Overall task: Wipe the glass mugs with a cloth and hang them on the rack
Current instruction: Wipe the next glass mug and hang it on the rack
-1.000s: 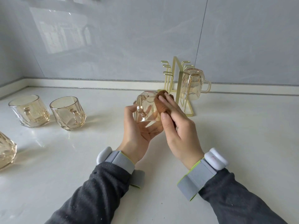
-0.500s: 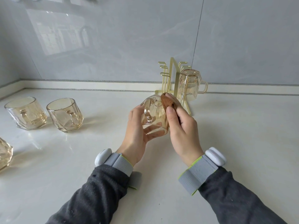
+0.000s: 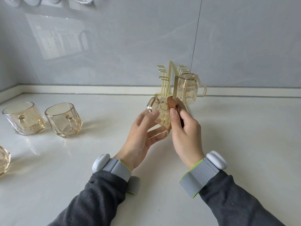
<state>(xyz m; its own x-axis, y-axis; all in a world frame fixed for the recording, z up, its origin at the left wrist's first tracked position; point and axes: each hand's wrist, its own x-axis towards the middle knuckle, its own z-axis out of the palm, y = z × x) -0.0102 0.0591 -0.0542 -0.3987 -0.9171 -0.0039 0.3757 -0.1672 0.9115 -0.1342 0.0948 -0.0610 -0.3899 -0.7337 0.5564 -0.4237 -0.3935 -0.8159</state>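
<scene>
Left hand [image 3: 138, 136]: curled round an amber mug [image 3: 160, 121] held above the counter [image 3: 244, 144]. Right hand [image 3: 185, 132]: pinching a brown cloth [image 3: 174, 106] against the mug. Gold rack [image 3: 171, 82]: one mug inverted on it [image 3: 189, 88].

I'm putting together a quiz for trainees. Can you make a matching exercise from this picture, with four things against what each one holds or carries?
Things:
1. left hand
2. right hand
3. rack
4. countertop

Holds or carries:
a. mug hung upside down
b. two upright mugs side by side
c. brown cloth
d. tilted mug

Pairs: 1-d, 2-c, 3-a, 4-b
</scene>
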